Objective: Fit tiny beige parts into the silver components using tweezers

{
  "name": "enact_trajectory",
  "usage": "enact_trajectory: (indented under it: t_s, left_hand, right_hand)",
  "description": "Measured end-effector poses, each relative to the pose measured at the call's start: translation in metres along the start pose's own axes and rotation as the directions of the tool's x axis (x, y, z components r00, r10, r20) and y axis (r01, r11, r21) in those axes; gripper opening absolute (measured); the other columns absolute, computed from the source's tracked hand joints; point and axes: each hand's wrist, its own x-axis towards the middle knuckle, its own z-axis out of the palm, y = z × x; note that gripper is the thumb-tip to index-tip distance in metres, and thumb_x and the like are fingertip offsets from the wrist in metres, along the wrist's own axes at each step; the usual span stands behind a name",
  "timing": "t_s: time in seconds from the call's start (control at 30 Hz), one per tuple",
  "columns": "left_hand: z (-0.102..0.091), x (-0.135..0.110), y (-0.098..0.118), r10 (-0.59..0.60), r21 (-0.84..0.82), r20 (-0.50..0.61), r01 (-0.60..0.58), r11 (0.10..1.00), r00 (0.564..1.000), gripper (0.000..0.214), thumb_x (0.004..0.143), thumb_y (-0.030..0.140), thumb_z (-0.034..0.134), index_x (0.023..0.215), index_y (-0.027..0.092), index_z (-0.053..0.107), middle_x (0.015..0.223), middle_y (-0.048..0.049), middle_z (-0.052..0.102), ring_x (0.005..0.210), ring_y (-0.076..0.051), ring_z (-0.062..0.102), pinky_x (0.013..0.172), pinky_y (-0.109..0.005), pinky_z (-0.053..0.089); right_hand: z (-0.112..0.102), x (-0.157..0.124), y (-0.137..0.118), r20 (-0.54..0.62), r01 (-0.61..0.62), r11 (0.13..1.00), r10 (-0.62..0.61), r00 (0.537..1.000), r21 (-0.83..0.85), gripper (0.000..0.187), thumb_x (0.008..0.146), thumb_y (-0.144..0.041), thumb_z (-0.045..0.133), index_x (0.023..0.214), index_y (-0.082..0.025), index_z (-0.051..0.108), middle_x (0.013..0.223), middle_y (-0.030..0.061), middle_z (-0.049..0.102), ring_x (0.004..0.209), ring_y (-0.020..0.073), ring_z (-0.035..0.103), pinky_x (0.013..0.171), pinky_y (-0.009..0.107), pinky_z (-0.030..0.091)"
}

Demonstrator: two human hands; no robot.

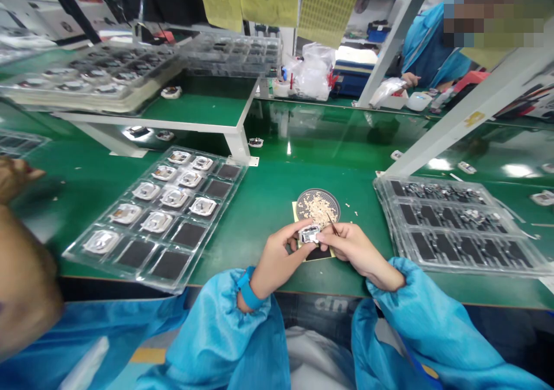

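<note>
Blue sleeves [216, 332] reached toward bottom centre of the frame, where the left hand [277, 257] pinched a small silver part [309, 235] steady and the right hand [350, 248] held fine tweezers [333, 225] close against it, above a round mesh dish [318, 191].

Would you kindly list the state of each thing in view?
Bare left hand, holding small silver module
Bare right hand, holding slim dark tweezers
Slim dark tweezers, tips at module
Round black mesh dish, heaped with pale flakes
Clear plastic tray, part-filled with silver modules
</note>
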Motion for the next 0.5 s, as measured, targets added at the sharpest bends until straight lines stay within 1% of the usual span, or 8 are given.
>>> enact_trajectory:
  t_s: [0.1, 0.23, 0.37, 0.43, 0.5]
  left_hand:
    - [0.000, 0.000, 0.001, 0.020, 0.008, -0.004, -0.020, 1.000, 1.000, 0.046, 0.087, 0.029, 0.071, 0.132, 0.020, 0.068, 0.104, -0.0052, 0.071, 0.066, -0.010, 0.047, 0.064, -0.023, 0.044]
    - [-0.001, 0.000, 0.002, 0.025, 0.025, -0.034, -0.024, 0.999, 0.999, 0.045, 0.087, 0.028, 0.071, 0.131, 0.020, 0.070, 0.099, -0.0046, 0.072, 0.065, -0.010, 0.046, 0.063, -0.023, 0.043]
    - [-0.001, 0.001, 0.001, 0.005, 0.029, -0.041, -0.004, 1.000, 0.999, 0.048, 0.086, 0.028, 0.071, 0.133, 0.019, 0.068, 0.090, -0.0038, 0.071, 0.064, -0.010, 0.046, 0.062, -0.022, 0.043]
    - [0.000, 0.001, 0.001, 0.006, 0.027, -0.043, -0.005, 1.000, 0.999, 0.048, 0.086, 0.028, 0.072, 0.133, 0.018, 0.069, 0.091, -0.0044, 0.071, 0.064, -0.010, 0.046, 0.062, -0.022, 0.043]
    - [-0.001, 0.000, 0.002, 0.017, 0.024, -0.048, -0.016, 1.000, 0.999, 0.046, 0.086, 0.028, 0.072, 0.131, 0.018, 0.070, 0.094, -0.0050, 0.071, 0.063, -0.009, 0.047, 0.061, -0.022, 0.043]
  right_hand:
    - [0.002, 0.000, -0.002, -0.029, -0.003, 1.000, 0.002, 1.000, -0.021, 0.040, 0.081, -0.051, 0.078, 0.076, -0.014, 0.066, 0.062, -0.0006, 0.059, 0.042, 0.0025, 0.029, 0.040, 0.021, 0.016]
    - [0.002, -0.001, -0.005, -0.061, 0.071, 0.990, -0.080, 0.995, -0.125, 0.038, 0.082, -0.050, 0.077, 0.075, -0.013, 0.068, 0.060, -0.0002, 0.058, 0.043, 0.0036, 0.032, 0.041, 0.021, 0.020]
    - [0.001, 0.000, -0.009, -0.042, 0.130, 0.973, -0.140, 0.989, -0.192, 0.035, 0.082, -0.048, 0.077, 0.078, -0.013, 0.071, 0.068, 0.0029, 0.066, 0.050, 0.0058, 0.042, 0.046, 0.021, 0.028]
    - [0.001, 0.000, -0.010, -0.037, 0.141, 0.969, -0.151, 0.988, -0.201, 0.035, 0.082, -0.048, 0.077, 0.079, -0.013, 0.072, 0.071, 0.0040, 0.068, 0.055, 0.0076, 0.048, 0.049, 0.022, 0.033]
    - [0.000, 0.001, -0.012, -0.037, 0.140, 0.968, -0.151, 0.988, -0.210, 0.035, 0.082, -0.048, 0.077, 0.078, -0.013, 0.071, 0.070, 0.0042, 0.068, 0.058, 0.0089, 0.051, 0.053, 0.022, 0.036]
